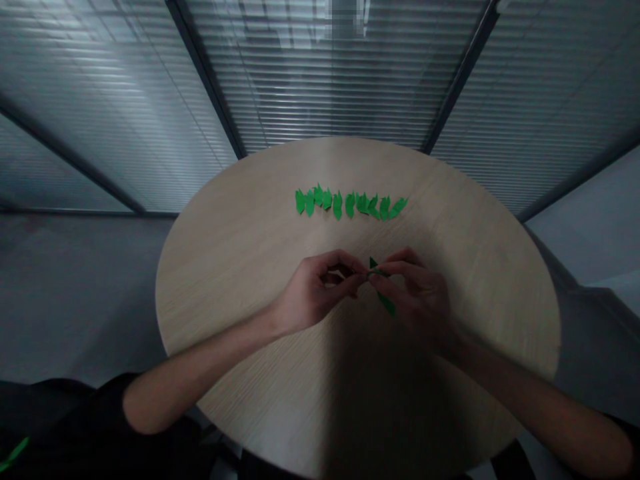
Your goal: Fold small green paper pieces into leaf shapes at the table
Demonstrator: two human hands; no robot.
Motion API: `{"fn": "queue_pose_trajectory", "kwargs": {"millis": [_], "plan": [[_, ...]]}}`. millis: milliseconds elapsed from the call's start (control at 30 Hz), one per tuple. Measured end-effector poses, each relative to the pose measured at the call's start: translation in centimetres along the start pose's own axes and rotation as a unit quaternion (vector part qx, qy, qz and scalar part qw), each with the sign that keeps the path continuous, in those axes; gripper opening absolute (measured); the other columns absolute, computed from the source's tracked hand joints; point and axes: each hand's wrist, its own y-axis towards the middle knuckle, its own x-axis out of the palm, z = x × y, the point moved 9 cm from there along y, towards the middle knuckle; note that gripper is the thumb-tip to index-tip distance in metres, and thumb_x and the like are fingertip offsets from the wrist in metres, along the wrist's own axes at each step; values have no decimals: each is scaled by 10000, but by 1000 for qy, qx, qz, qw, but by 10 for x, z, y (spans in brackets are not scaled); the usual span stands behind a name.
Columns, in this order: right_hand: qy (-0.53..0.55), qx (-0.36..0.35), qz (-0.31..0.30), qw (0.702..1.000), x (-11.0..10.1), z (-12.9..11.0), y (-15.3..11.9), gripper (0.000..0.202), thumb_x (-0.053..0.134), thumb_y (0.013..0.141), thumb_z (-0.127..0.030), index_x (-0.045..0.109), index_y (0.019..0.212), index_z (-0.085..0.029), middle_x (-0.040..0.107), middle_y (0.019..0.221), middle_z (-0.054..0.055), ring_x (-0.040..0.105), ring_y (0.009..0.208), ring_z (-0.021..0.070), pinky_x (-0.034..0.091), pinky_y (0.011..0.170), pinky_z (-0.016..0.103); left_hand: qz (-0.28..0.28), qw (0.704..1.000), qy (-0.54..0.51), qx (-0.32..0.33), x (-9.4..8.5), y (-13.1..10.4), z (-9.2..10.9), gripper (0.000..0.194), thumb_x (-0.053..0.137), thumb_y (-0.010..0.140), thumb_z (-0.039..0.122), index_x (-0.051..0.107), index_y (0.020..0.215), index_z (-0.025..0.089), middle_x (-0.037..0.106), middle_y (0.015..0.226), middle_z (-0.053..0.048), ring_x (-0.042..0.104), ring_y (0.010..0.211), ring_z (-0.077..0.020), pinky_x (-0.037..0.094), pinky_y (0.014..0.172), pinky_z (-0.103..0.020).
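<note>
Over the middle of the table, my left hand [320, 287] and my right hand [417, 290] meet fingertip to fingertip. Pinched between them is a small green piece of folded paper [386, 305]. Its pointed ends stick out above and below the right fingers; the rest is covered. Both thumbs press against the index fingers at the piece. Beyond the hands lies an uneven row of several small green leaf-shaped paper pieces [350, 204], some touching or overlapping, others slightly apart.
The round wooden table [225, 267] has a pale grain and a curved edge. Behind it stand glass panels with blinds [330, 87] and dark frames [205, 73]. A dark shadow falls across the table's near part. A bright green strip [14, 455] shows at the lower left.
</note>
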Motion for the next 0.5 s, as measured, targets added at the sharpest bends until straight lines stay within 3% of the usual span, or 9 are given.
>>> {"fn": "queue_pose_trajectory", "kwargs": {"millis": [300, 500], "plan": [[37, 6, 8, 999, 0, 1, 2, 21, 805, 834, -252, 800, 816, -261, 640, 864, 10, 602, 793, 161, 509, 699, 307, 7, 999, 32, 28, 0, -3, 3, 61, 721, 922, 192, 731, 941, 134, 739, 849, -39, 701, 704, -109, 596, 666, -209], [72, 70, -23, 995, 4, 7, 3, 94, 779, 849, -273, 803, 764, -241, 600, 861, 11, 569, 771, 140, 477, 665, 279, 5, 998, 51, 42, 1, -4, 3, 81, 743, 905, 191, 727, 966, 141, 743, 868, -36, 707, 741, -120, 603, 688, -225]]}}
